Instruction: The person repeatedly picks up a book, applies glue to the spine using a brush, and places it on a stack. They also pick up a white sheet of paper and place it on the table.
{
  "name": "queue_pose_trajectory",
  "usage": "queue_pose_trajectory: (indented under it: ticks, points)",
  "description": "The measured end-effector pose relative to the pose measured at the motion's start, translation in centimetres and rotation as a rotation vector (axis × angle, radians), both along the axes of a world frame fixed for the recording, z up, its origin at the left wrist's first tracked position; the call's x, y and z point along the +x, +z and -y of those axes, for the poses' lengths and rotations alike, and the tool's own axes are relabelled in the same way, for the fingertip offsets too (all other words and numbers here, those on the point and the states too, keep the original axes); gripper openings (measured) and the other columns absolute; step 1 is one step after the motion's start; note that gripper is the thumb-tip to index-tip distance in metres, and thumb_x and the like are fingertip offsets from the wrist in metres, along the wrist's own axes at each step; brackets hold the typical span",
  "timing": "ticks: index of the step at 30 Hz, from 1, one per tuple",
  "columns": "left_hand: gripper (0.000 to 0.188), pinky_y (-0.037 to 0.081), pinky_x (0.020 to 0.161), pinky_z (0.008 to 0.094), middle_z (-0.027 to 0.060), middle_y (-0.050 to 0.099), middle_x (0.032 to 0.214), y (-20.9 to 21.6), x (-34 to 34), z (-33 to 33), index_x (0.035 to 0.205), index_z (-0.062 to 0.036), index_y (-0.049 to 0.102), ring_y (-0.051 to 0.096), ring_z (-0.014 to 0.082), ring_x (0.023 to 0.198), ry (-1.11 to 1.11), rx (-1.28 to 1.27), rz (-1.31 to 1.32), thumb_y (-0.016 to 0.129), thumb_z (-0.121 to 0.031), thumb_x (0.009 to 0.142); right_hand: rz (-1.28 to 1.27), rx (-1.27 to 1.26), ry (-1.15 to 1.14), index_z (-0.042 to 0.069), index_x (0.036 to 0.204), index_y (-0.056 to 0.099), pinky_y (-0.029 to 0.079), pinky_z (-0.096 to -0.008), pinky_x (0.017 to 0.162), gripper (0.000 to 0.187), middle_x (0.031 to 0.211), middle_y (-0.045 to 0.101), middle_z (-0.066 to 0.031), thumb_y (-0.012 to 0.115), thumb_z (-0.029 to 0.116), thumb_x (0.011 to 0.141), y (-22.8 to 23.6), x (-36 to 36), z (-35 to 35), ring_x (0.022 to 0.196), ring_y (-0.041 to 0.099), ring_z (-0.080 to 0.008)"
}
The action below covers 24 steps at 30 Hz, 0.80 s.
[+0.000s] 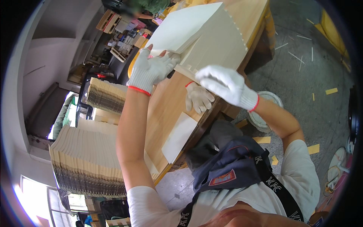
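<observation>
At the table's [166,103] far end, the paper stack [217,51] is standing in a block, but a wedge is gaping near its close corner, so I'm calling this partway: piled up, squaring still pending. Left hand's [153,70] grip is spreading wide by that corner; right hand [225,85] is curling near the bottom edge, can't tell if it's pinching anything. Table's right edge is running close; bare wood is showing left of the spare glove [199,99].

Thick stack of white sheets [219,41], layered sides, on wooden table [162,109]
</observation>
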<state>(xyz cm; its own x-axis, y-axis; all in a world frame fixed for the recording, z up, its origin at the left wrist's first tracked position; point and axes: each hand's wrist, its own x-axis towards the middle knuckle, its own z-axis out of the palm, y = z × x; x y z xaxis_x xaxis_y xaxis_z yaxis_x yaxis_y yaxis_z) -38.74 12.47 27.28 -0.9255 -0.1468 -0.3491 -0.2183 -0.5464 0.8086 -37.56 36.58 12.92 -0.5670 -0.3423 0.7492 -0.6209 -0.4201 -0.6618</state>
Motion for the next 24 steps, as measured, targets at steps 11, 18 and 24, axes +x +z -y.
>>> queue_pose_trajectory:
  ticks: [11,18,24]
  points:
    - [0.035,0.060,0.086,0.0479,0.0130,0.060,0.129,-2.6,-5.0,-1.2,0.129,-0.0095,0.050,0.063,0.0316,0.112,0.253,-0.259,-0.066,0.045,-0.035,0.105,-0.544,0.791,-0.597,0.016,0.136,0.053,0.058,-0.0410,0.073,0.049,0.144,0.051,-0.0121,0.051,0.012,0.087,2.8,-7.1,2.4,0.093,0.070,-0.0302]
    - [0.036,0.063,0.083,0.0516,0.0166,0.055,0.132,-4.1,-7.8,0.0,0.135,-0.0052,0.043,0.062,0.0362,0.114,0.336,-0.134,-0.166,0.053,-0.012,0.101,-0.293,1.038,-1.048,0.021,0.143,0.043,0.050,-0.0458,0.098,0.052,0.150,0.044,-0.0129,0.041,0.008,0.092,3.8,-22.7,-7.5,0.119,0.060,-0.0343]
    - [0.025,0.060,0.076,0.0414,0.0093,0.068,0.109,-2.6,-2.7,9.9,0.122,-0.0054,0.057,0.067,0.0259,0.095,0.181,-0.082,-0.261,0.058,-0.018,0.100,0.432,0.717,-0.210,0.011,0.118,0.063,0.052,-0.0317,0.058,0.049,0.087,0.070,-0.0052,0.045,0.052,0.099,6.0,-16.9,-5.5,0.064,0.063,-0.0143]
